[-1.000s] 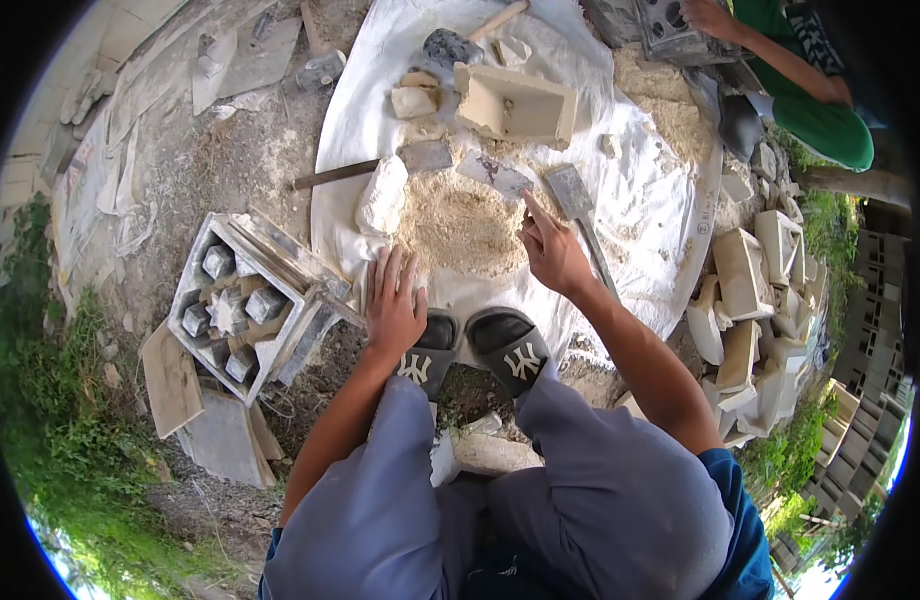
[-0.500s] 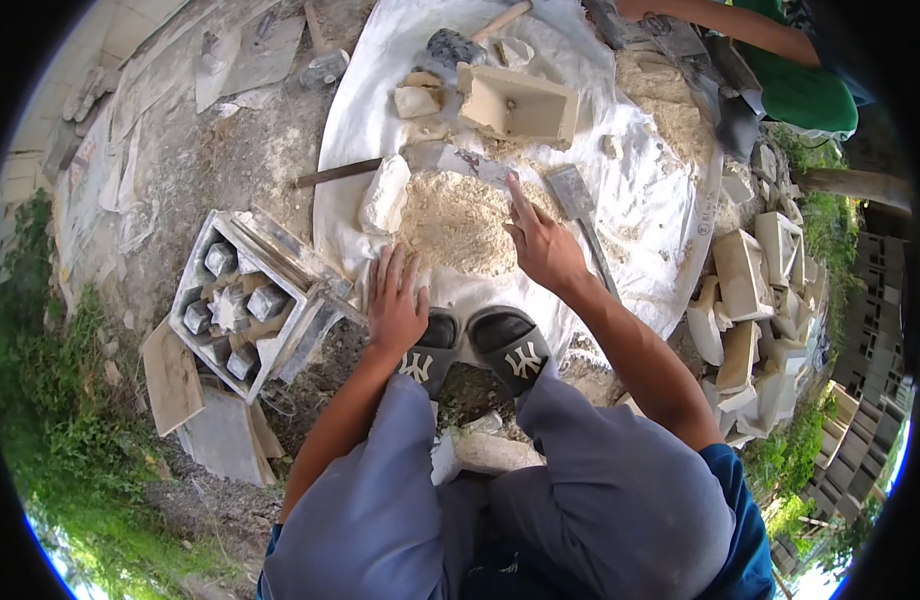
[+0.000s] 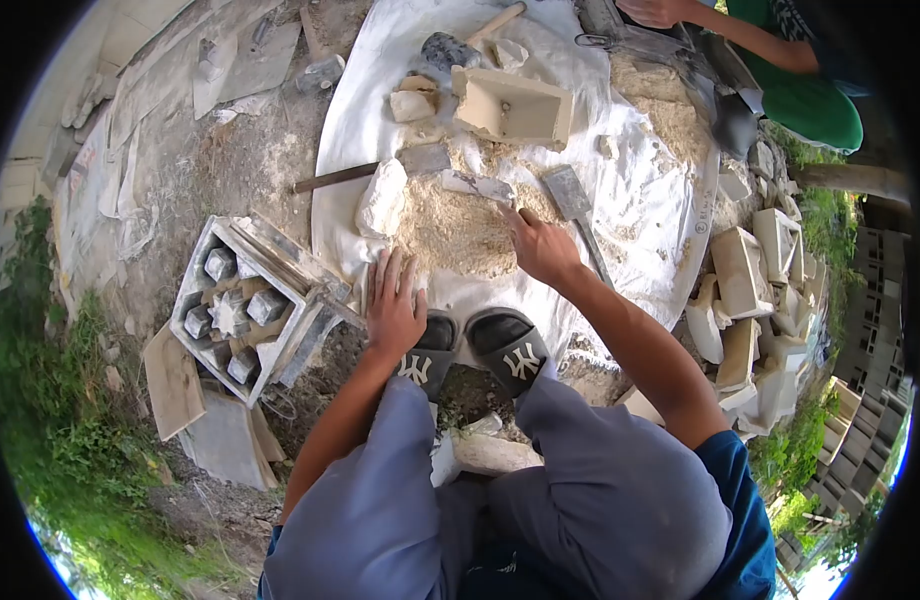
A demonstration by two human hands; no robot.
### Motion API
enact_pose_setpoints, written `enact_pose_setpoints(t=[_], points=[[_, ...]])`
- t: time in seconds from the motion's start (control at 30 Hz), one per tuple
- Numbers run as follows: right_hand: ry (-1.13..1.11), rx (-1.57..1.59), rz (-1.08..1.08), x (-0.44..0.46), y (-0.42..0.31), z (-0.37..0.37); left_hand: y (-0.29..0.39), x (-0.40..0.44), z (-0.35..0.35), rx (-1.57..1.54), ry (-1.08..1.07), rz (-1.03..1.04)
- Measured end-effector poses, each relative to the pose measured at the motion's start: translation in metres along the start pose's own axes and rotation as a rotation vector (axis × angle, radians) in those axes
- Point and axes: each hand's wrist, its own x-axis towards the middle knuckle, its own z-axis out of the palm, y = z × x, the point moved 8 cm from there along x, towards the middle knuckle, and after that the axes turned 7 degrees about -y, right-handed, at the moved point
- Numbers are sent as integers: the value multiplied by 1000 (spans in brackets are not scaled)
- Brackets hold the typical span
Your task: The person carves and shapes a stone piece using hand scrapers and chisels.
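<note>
- Flat blade (image 3: pixel 478 187) is sitting nearer the feet than half a second earlier; right hand (image 3: pixel 542 245) is shifting slightly with it.
- Right hand is closing narrow around the blade's right end; exact grip, can't tell.
- Left hand (image 3: pixel 392 305) is holding nothing, lying palm down, flat, by the near-left edge of the white sheet (image 3: pixel 355 110).
- Risk, my guess: blade knocking the white chunk (image 3: pixel 382 198) or long-handled tool (image 3: pixel 567 192) if swinging too wide, both lying close by the powder.
- Also likely: powder (image 3: pixel 460 235) spilling over the near edge onto the sandals (image 3: pixel 507 340) if dragging hard; left fingers getting nicked if the blade is sweeping low.
- Blade is looking thin, pale, blotchy, dusty; lying across the powder's far side, below the broken tan box (image 3: pixel 520 108).
- Powder is looking beige, grainy, loosely ridged, spreading mid-sheet toward the near edge.
</note>
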Motion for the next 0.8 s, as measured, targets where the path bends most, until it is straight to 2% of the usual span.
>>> enact_pose_setpoints(t=[0.1, 0.3, 0.37, 0.47, 0.57, 0.67, 0.8], points=[[-23, 46, 31, -2, -1, -6, -1, -1, 1, -5, -6, -4], [47, 8, 27, 4, 9, -6, 0, 0, 2, 23, -6, -5], [127, 86, 31, 0, 5, -20, -1, 0, 0, 19, -9, -4], [36, -16, 2, 9, 12, -3, 0, -1, 3, 11, 1, -2], [14, 36, 24, 9, 11, -5, 0, 1, 3, 15, -3, -1], [143, 102, 26, -1, 7, -16, -1, -2, 2, 9, -7, -13], [70, 30, 90, 7, 24, 4, 0, 0, 3, 3, 0, -9]])
